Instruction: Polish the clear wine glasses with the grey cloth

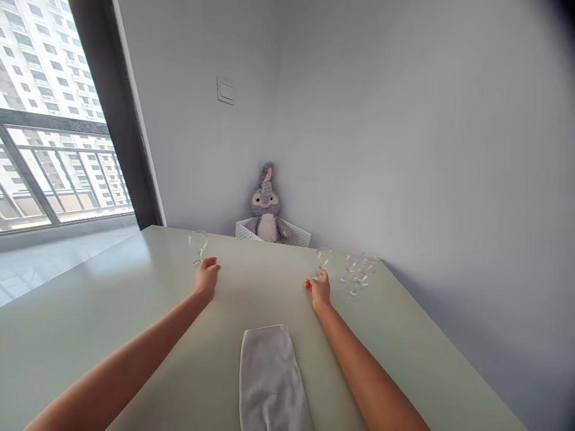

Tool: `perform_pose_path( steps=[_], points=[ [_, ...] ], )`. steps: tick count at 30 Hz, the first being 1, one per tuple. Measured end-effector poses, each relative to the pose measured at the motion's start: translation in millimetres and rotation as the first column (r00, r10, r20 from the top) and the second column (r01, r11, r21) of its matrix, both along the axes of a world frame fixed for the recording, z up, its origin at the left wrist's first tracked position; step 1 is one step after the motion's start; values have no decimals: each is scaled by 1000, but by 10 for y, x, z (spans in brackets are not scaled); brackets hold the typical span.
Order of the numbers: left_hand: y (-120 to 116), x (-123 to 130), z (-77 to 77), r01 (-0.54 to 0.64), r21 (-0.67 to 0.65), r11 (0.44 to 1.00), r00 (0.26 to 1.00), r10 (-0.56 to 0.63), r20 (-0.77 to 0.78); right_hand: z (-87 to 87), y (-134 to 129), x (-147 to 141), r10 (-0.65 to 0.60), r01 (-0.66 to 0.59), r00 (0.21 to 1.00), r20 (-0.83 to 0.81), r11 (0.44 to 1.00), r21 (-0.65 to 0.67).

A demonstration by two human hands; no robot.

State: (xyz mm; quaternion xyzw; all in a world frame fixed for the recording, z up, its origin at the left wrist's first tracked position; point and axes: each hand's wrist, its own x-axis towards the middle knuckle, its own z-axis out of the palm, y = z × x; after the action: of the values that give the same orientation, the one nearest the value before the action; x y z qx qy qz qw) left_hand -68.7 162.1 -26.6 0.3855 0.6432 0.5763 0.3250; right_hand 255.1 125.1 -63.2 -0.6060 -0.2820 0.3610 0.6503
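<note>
Glass (197,242) beyond left hand (207,279) (half-open, empty) | goblet (324,257) at right hand (320,291) (grip unclear)

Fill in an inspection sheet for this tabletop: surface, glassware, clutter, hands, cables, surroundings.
Surface: pale green table, smooth, with a sheen toward the window side.
Glassware: clear stemmed glasses, upright; left glass stands alone, near glass is by the right hand, and a glass cluster stands farther right, exact count unclear.
Clutter: light grey cloth between the forearms, apart from the glasses.
Hands: left hand beside the left glass, right hand at the near glass's lower part; firm grip not clear on either.
Cables: nothing seen.
Surroundings: plush toy in a white basket beyond the far edge; wall switch; railing outside at left.
</note>
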Motion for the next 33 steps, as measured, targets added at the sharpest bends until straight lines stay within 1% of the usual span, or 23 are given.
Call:
perform_pose_path(
  steps=[1,3,6,8,10,13,15,17,19,21,24,27,29,31,33],
  points=[
    [-43,130,1,104,-12,994,995,-104,-2,2,-27,-82,24,-24,1000,1,1000,-1],
    [-122,391,0,289,-36,957,957,-289,-4,10,-98,-259,93,-93,996,2,996,-5],
    [-221,748,-16,464,-81,882,885,-466,3,35,-233,-513,259,-259,966,8,966,-12],
    [-271,948,-37,533,-106,839,844,-536,10,59,-325,-647,361,-361,932,9,932,-12],
    [-307,1110,-59,583,-112,805,811,-585,18,92,-411,-742,414,-414,910,-16,910,-11],
    [-322,1260,-85,630,-106,769,776,-630,34,152,-532,-804,437,-441,893,-110,898,-9],
    [-303,1272,-92,644,-109,757,764,-643,44,186,-618,-782,436,-443,885,-163,897,-2],
    [-267,1191,-92,642,-115,758,766,-641,49,201,-715,-695,429,-437,883,-189,899,2],
    [-221,1010,-87,620,-115,776,784,-619,49,197,-820,-533,415,-423,887,-205,906,0],
    [-171,745,-79,577,-110,809,816,-575,47,182,-928,-306,395,-406,890,-227,914,0],
    [-97,266,-60,487,-107,867,874,-485,41,165,-1077,103,337,-355,903,-265,935,-19],
    [-27,-194,-36,385,-111,916,923,-383,35,145,-1182,508,233,-256,930,-283,965,-47],
    [9,-439,-18,327,-118,938,945,-325,32,113,-1218,742,155,-176,945,-287,983,-49],
    [34,-621,-2,284,-123,951,959,-282,30,63,-1227,933,60,-78,955,-290,996,-51],
    [46,-745,12,257,-126,958,966,-255,30,5,-1211,1077,-47,33,959,-278,998,-54]
  ],
)
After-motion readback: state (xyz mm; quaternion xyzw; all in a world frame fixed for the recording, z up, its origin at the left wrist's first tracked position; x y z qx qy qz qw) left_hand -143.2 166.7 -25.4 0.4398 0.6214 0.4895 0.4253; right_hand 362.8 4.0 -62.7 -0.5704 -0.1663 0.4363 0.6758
